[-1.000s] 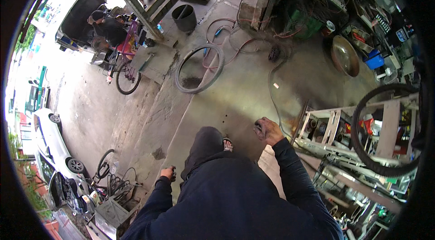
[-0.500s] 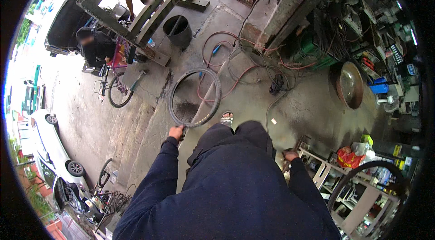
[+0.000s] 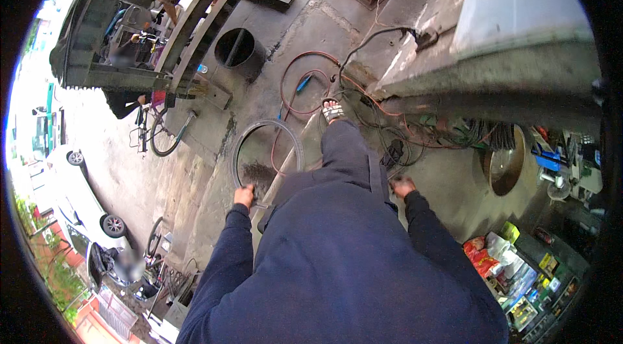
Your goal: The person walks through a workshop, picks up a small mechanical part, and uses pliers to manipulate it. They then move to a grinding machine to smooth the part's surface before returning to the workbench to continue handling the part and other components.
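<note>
My left hand [image 3: 244, 196] is closed on the near left side of a black bicycle tire [image 3: 299, 146]. The tire hangs upright or slightly tilted in front of my left side, and my body hides its lower right part. Floor and a red hose show through its ring. My right hand [image 3: 403, 187] hangs beside my right hip, blurred, with its fingers curled. Whether anything is in it I cannot make out. My sandalled foot [image 3: 332, 110] is stretched ahead, close to the hoses.
A red hose [image 3: 283, 84] and dark cables [image 3: 396, 152] coil on the floor ahead. A dark bucket [image 3: 240, 49] stands by a steel frame [image 3: 195, 39] at front left. A pillar [image 3: 415, 84] rises front right. A rusty basin [image 3: 506, 162] and a cluttered bench [image 3: 538, 279] lie right. Another person [image 3: 123, 102] is beside a bicycle [image 3: 170, 136].
I have stepped forward, one foot now well ahead. The pillar is nearer, and the rack with another tire at right has left view. My right hand has swung forward; the left still grips the tire.
</note>
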Tool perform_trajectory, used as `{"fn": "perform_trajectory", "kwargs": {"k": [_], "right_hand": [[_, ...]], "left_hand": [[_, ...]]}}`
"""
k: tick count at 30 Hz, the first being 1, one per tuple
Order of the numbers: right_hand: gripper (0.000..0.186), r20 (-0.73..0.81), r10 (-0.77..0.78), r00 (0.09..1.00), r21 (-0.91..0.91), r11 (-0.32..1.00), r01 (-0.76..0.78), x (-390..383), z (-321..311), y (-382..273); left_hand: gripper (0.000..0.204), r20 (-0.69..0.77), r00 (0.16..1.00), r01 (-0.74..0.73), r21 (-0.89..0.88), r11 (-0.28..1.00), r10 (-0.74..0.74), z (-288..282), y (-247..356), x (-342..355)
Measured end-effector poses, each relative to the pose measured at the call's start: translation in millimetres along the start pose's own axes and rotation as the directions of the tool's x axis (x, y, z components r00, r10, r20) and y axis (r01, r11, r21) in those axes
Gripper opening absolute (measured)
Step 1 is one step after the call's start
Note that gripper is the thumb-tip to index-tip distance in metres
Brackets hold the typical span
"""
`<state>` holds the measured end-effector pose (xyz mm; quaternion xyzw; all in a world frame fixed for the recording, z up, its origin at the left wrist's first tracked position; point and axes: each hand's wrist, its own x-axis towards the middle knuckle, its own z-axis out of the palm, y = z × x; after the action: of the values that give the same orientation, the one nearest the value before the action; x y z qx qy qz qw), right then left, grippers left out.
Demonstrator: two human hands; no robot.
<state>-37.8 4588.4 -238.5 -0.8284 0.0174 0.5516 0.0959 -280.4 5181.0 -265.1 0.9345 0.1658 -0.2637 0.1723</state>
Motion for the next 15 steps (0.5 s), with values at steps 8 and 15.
{"fn": "perform_trajectory", "kwargs": {"k": [8, 15], "right_hand": [[0.035, -0.425, -0.381, 0.821, 0.144, 0.867, 0.477, 8, -256, -221], [0.039, -0.357, -0.463, 0.811, 0.118, 0.839, 0.531, 85, -335, -322]], "left_hand": [[0.048, 0.304, 0.668, 0.572, -0.794, 0.207, -0.680, -87, 56, 50], [0.048, 0.191, 0.794, 0.516, -0.714, 0.474, -0.577, -221, 86, 265]]}}
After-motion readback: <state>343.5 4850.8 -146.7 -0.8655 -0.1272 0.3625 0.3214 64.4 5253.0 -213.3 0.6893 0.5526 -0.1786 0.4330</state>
